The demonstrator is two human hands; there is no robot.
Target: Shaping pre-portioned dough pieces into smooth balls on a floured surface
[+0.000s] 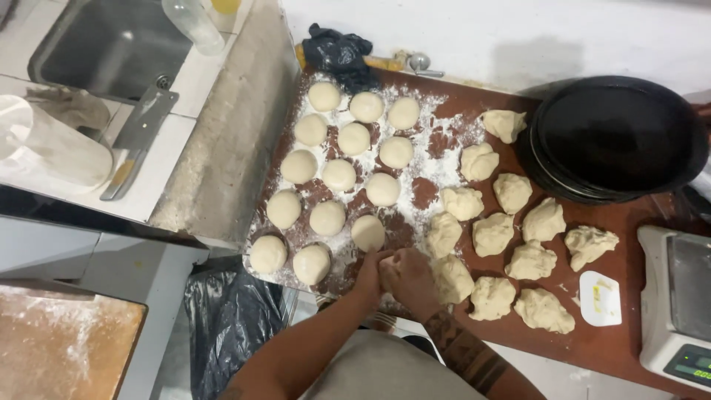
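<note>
Both hands cupped together at lower centre of the floured board.

Left hand (368, 275) and right hand (409, 278) pressed close, curled tight around what is probably a dough piece, hidden between the palms. Just above, smooth dough balls (339, 175) in rows on the flour; to the right, rough dough lumps (511, 244) on the brown board (637, 222). Upper right, stacked black pans (618, 137); far right, scale (678, 307).

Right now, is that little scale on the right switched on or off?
On. The digital scale shows lit green digits on its display at the front corner; its weighing plate looks bare.
</note>
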